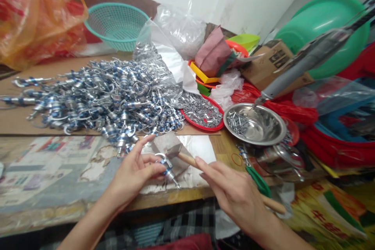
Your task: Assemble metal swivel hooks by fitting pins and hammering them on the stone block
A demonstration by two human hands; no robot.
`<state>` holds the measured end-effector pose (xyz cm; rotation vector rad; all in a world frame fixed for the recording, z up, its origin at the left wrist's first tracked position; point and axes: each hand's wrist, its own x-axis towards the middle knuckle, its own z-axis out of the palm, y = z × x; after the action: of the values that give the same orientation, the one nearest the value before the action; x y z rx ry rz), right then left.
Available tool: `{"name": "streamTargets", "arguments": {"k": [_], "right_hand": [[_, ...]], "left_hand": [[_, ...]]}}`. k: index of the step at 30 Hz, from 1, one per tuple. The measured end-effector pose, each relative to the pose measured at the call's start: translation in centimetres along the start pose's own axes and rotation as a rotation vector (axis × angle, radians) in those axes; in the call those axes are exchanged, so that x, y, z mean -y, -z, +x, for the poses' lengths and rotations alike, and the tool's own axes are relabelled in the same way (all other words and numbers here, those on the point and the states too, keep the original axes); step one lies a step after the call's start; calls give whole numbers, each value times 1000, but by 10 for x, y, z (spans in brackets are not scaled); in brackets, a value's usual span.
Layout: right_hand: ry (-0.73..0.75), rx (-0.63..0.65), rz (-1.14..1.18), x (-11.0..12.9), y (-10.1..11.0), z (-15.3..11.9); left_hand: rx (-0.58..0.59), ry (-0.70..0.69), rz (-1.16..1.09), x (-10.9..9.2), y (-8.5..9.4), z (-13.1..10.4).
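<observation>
My left hand (137,170) holds a silver and blue metal fitting (169,172) between thumb and fingers, over a grey block (183,168) on white paper. In my right hand (230,187) is the wooden handle of a hammer (189,159), its far end sticking out beyond the palm. The hammer's head, partly blurred, is just above the fitting's upper end; whether they touch I cannot tell. Behind my left hand lies a large heap of similar fittings (102,93).
A red tray (218,125) holds small metal pieces; beside it a steel bowl (263,125) holds pins. Green-handled pliers (259,181) lie right of my right hand. A turquoise basket (117,23), plastic bags, a cardboard box (269,62) and a green basin (328,27) stand behind.
</observation>
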<state>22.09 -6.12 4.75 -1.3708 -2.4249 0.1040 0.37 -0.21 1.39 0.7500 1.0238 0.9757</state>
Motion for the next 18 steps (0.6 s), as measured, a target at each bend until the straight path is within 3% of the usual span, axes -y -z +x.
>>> {"name": "streamTargets", "arguments": {"k": [5,9,12,14,18], "right_hand": [[-80,5,102,-4,-5,-6],[-294,-175,259,-30,-18,5],[-344,-58,287,-54,-29,22],[-333,13,243,-69,-33,36],[-377,-110,106,-100,-36,79]], "left_hand": [[-3,-1,-6,1,0,0],[3,-5,22,2,2,0],[-4,-38,170,2,5,0],[-40,-93,318,1,7,1],[-84,-350,514,-1,8,4]]}}
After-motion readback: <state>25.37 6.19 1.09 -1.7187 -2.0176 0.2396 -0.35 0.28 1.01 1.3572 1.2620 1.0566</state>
